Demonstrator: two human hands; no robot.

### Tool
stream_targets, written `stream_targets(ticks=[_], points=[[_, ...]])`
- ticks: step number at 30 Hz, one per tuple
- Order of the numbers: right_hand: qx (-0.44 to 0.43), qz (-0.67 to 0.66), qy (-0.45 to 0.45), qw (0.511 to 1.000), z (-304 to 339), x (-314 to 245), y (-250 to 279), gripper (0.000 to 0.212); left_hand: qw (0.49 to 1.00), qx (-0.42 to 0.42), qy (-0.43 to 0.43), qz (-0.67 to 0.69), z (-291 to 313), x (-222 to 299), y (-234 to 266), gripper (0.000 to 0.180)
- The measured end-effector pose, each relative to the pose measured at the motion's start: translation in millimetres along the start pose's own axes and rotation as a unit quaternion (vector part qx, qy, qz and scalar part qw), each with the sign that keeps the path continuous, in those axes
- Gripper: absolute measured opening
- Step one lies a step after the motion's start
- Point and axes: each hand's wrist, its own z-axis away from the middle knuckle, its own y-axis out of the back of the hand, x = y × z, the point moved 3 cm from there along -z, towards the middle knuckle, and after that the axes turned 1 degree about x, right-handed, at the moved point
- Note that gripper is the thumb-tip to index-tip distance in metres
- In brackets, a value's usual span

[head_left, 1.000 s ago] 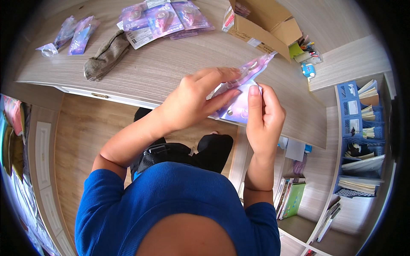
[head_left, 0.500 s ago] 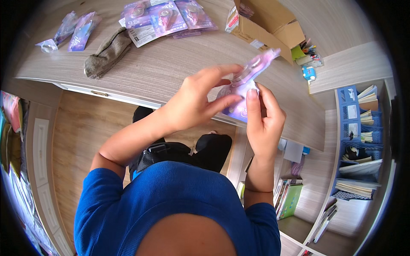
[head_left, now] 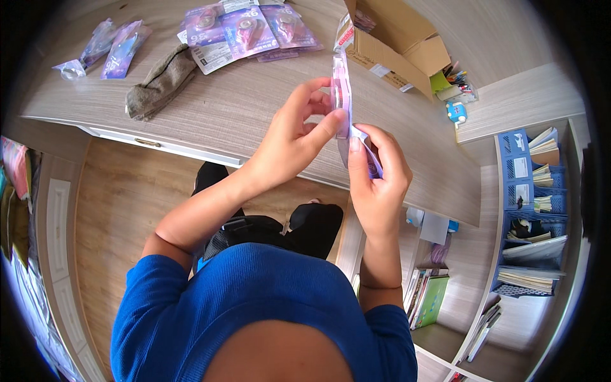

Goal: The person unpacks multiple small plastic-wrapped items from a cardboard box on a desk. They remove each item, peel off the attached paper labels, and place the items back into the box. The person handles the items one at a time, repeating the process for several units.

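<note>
the purple packet [head_left: 344, 95] is near the upper middle of the frame, seen almost edge-on above the surface [head_left: 235, 105]. the left hand [head_left: 294, 130] pinches its left side between thumb and fingers, while the right hand [head_left: 382, 175] grips its lower end. a firm right grip with a lighter left thumb should steady it best (the thin packaging would likely crease if squeezed hard), with both hands pressing near the edges.

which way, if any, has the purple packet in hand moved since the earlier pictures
Yes: the purple packet has swung left, its far end now lined up with the left end of the cardboard box.
</note>
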Motion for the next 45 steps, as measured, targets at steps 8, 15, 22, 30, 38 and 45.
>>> stream_targets(ticks=[8, 15, 22, 30, 38, 45], points=[[0.023, 0.010, 0.056, 0.998, -3.7, -0.3, 1.2, 0.009, 0.996, -0.028, 0.064, 0.059, 3.6, 6.5, 0.5, 0.046], [0.023, -0.054, 0.029, 0.998, -2.2, 3.8, 3.7, 0.007, 0.993, -0.077, 0.050, 0.069, 1.3, 7.5, 4.6, 0.051], [0.035, -0.053, 0.082, 0.995, -5.9, -4.5, 2.3, 0.012, 0.985, -0.055, 0.038, 0.156, 3.8, 6.2, 4.2, 0.055], [0.033, -0.044, 0.133, 0.990, -7.3, -11.9, 3.7, 0.014, 0.983, -0.020, -0.009, 0.180, 7.4, 8.0, 3.4, 0.058], [0.104, -0.168, -0.090, 0.976, -0.3, -4.1, 5.6, 0.013, 0.990, -0.008, -0.123, 0.071, 16.5, 9.1, -0.9, 0.060], [0.121, -0.094, 0.026, 0.988, -5.7, -6.8, 4.3, 0.009, 0.982, -0.022, -0.069, 0.173, 12.0, 9.4, -5.2, 0.069]])
